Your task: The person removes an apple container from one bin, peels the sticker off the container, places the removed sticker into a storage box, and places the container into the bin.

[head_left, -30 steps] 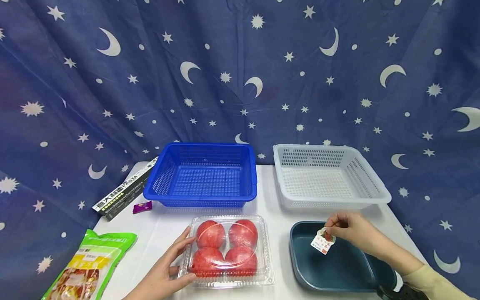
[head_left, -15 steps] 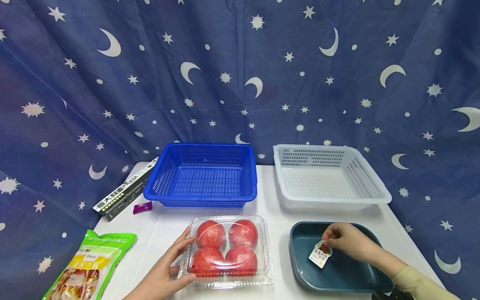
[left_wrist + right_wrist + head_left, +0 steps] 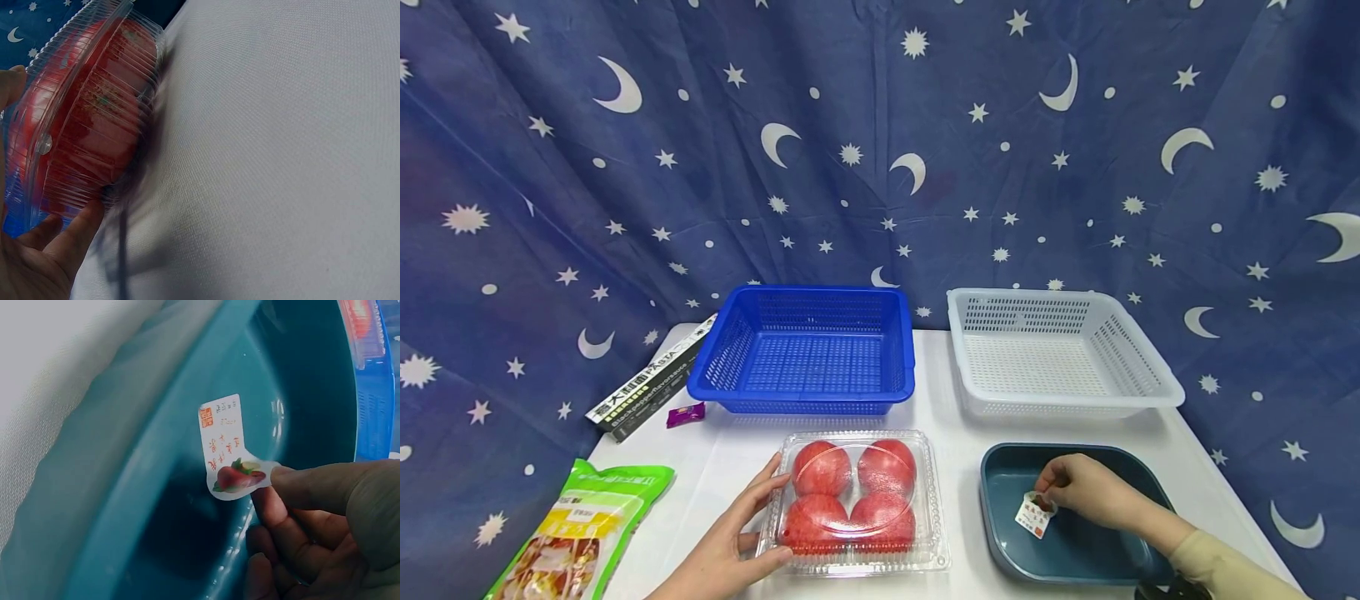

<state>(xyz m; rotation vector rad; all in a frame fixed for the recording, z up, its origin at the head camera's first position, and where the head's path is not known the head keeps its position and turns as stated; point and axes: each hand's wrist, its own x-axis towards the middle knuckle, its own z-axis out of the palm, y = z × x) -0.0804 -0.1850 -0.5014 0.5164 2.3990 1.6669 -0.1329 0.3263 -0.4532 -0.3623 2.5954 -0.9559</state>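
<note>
My right hand (image 3: 1086, 490) pinches a small white label (image 3: 1032, 518) between thumb and index finger, low inside the dark teal basin (image 3: 992, 533). In the right wrist view, the label (image 3: 222, 440) carries a strawberry picture and red print; its free end points away from the fingertips. My left hand (image 3: 726, 533) rests against the left side of a clear plastic clamshell box (image 3: 934, 533), fingers along the side and thumb at the front corner. Inside the closed box sit several red round fruits (image 3: 886, 468). The left wrist view shows fingertips (image 3: 90, 215) touching the box's ribbed wall.
Behind stand a blue basket (image 3: 801, 396) and a white basket (image 3: 1067, 398). To the left lie a black-and-white pasta box (image 3: 651, 379), a small purple packet (image 3: 686, 415) and a green-edged food bag (image 3: 576, 533). A starry blue curtain (image 3: 865, 208) hangs behind the white-covered table (image 3: 730, 450).
My right hand has moved down and slightly left into the teal basin, carrying the label lower. My left hand and the clamshell box have stayed in place.
</note>
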